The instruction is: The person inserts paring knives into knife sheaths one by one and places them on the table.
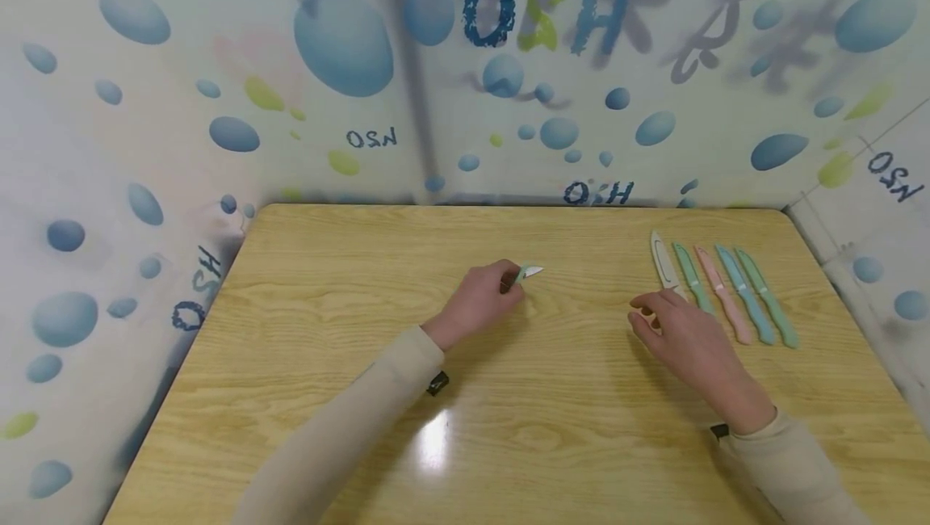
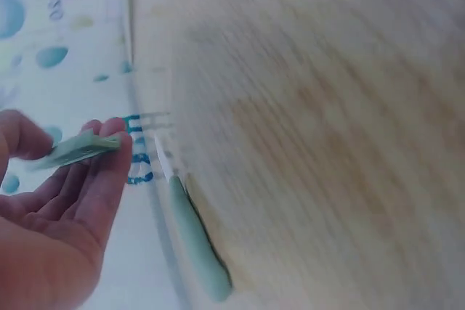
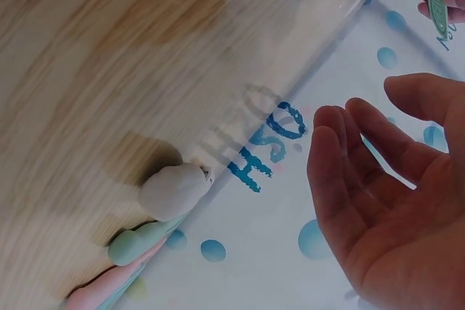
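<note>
My left hand (image 1: pixel 481 299) pinches a slim green blade sheath (image 2: pixel 80 149) between thumb and fingers, near the middle of the table. Below it, in the left wrist view, a small knife (image 2: pixel 197 243) with a green handle and bare white blade lies on the wood. From the head view only its blade shows past the fingertips, the handle being hidden by the hand. My right hand (image 1: pixel 690 343) is beside the row of knives on the right, its fingers loosely bent around nothing. Nearest to it lies a white knife (image 1: pixel 662 258), its handle partly covered by the hand.
Right of the white knife lie a green knife (image 1: pixel 686 266), a pink knife (image 1: pixel 726 299), a blue knife (image 1: pixel 748 299) and another green knife (image 1: pixel 772 303), side by side. The wooden table (image 1: pixel 327 266) meets a patterned wall (image 1: pixel 450 121) at its far edge.
</note>
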Available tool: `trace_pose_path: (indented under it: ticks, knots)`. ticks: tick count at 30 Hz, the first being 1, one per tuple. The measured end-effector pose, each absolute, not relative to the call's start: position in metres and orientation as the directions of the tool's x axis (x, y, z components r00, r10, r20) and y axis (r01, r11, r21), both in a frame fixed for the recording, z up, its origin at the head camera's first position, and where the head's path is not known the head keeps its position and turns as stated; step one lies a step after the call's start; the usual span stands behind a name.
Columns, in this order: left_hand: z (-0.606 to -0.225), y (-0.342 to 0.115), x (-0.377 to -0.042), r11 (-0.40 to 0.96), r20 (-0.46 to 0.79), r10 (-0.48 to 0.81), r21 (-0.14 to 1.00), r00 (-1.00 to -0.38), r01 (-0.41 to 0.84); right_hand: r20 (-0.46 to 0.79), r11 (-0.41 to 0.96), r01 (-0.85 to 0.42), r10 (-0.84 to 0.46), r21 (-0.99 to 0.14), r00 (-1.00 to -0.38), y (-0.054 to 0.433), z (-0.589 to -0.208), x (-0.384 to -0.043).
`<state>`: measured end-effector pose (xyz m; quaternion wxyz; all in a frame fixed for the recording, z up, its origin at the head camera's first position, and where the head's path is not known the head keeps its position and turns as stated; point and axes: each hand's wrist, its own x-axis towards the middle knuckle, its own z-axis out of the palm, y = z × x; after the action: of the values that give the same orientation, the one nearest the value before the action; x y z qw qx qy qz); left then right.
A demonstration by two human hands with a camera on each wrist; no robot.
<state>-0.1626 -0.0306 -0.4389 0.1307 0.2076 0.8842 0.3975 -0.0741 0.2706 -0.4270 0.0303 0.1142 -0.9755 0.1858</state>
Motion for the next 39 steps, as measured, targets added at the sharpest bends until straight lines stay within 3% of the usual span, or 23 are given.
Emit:
trace_pose_path:
  ticks: [10, 18, 23, 39]
  knots:
    - [-0.445, -0.056, -0.163, 0.377, -0.036, 0.395, 0.918, -0.918, 0.126, 0.115, 0.904, -0.246, -0.219, -0.349, -0.969, 0.267, -0.43, -0.076]
    - [-0.45, -0.077, -0.16, 0.092, -0.073, 0.313, 0.995, -0.947, -0.046, 0.076, 0.906, -0.234, -0.222, -0.353, -0.972, 0.254, -0.428, -0.08]
    - [-0.45, -0.088, -0.158, -0.097, -0.116, 0.246, 0.985, -0.962, -0.143, 0.072, 0.895, -0.253, -0.243, -0.367, -0.967, 0.242, -0.428, -0.084]
    - [-0.448, -0.111, -0.147, -0.401, -0.156, 0.134, 0.894, -0.979, -0.197, 0.19, 0.843, -0.453, -0.414, -0.289, -0.89, 0.19, -0.437, -0.102]
